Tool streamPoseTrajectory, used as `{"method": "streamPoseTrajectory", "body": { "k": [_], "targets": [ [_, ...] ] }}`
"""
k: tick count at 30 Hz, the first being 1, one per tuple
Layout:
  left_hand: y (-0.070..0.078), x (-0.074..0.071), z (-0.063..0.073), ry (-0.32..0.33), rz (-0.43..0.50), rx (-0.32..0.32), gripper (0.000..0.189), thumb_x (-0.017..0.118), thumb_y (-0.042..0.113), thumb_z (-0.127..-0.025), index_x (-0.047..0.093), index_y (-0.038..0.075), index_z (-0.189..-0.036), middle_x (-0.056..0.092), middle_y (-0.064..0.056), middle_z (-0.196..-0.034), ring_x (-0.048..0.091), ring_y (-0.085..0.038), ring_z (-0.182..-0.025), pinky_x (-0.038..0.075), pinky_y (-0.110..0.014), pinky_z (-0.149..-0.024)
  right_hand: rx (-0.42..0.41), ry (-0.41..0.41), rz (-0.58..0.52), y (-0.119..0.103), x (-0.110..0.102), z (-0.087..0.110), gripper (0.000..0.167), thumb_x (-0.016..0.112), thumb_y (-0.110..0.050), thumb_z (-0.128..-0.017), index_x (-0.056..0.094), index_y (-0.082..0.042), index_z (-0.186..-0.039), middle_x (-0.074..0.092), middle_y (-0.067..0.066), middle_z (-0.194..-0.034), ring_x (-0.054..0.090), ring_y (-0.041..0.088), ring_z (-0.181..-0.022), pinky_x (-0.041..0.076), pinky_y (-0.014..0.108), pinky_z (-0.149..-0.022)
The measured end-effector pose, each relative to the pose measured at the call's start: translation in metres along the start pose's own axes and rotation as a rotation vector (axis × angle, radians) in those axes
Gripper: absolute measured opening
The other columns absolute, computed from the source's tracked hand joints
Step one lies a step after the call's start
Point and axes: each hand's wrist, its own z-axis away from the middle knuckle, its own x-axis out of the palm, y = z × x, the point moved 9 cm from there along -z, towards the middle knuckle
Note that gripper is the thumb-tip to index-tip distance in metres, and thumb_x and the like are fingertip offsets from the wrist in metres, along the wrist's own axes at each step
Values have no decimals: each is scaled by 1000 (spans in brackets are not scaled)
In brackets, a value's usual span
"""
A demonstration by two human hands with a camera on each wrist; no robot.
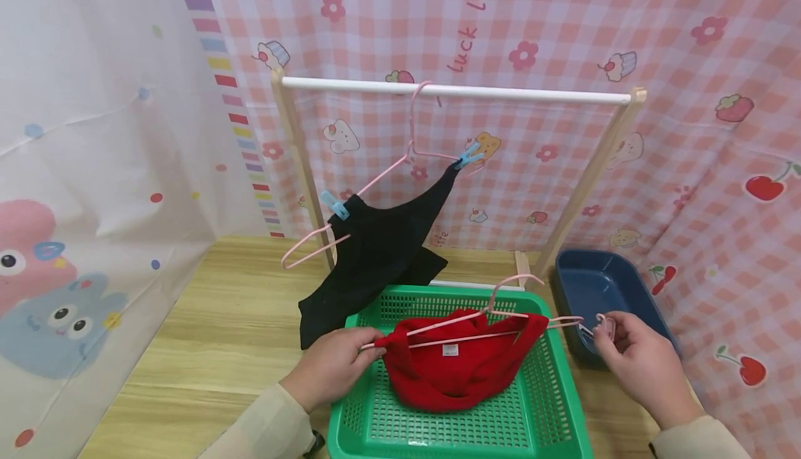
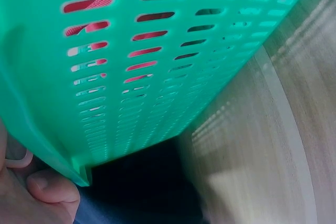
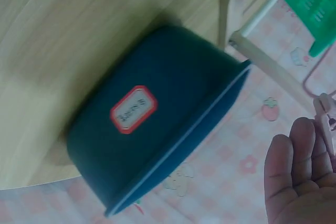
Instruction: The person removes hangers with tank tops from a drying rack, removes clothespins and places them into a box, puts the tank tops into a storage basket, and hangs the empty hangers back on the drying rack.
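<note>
Here, red garment (image 1: 463,379) over green basket (image 1: 450,432), hanger (image 1: 489,310) in left hand's (image 1: 334,361) grip, clip (image 1: 605,327) in right hand's (image 1: 647,365) pinch.

Holds a pale pink clip (image 3: 325,114) in the right hand (image 3: 304,187). Shows, on the worktop (image 3: 58,40) beside that hand, a dark blue tub (image 3: 181,77) bearing a red-edged label (image 3: 134,109), and, beyond the fingers (image 3: 303,140), a pink hanger (image 3: 315,67) and green basket (image 3: 310,6).

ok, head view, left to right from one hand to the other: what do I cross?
Left hand → red garment → pale pink clip → right hand.
</note>
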Motion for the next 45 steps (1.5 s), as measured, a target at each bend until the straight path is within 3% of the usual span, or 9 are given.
{"method": "streamPoseTrajectory", "body": {
  "k": [16, 23, 36, 45],
  "targets": [
    [0, -1, 0, -7, 3, -12, 11, 66, 33, -104, 73, 27, -111, 71, 18, -95, 57, -4, -79, 51, -28, -74, 10, -41, 94, 27, 15, -10, 16, 71, -21, -97, 71, -8, -108, 64, -3, -79, 47, -2, -65, 42, 28, -60],
    [-1, 0, 0, -8, 12, -15, 11, 66, 34, -104, 73, 27, -110, 70, 18, -94, 57, -4, -78, 49, -26, -72, 31, -92, 120, 36, 22, -14, 19, 69, -22, -99, 69, -6, -109, 63, -2, -78, 51, 10, -68, 43, 34, -61],
    [1, -1, 1, 0, 11, -10, 11, 67, 31, -104, 73, 26, -110, 71, 18, -95, 57, -3, -78, 50, -26, -73, 73, -178, 163, 48, 33, -16, 32, 66, -27, -102, 68, 0, -119, 65, 1, -81, 56, 16, -69, 44, 36, -62],
    [1, -2, 1, 5, 4, -9, 10, 67, 31, -104, 73, 27, -110, 71, 18, -95, 57, -4, -79, 50, -27, -74, 109, -231, 175, 56, 38, -16, 30, 65, -27, -102, 66, 0, -117, 63, 3, -80, 56, 20, -71, 42, 35, -61]
  ]
}}
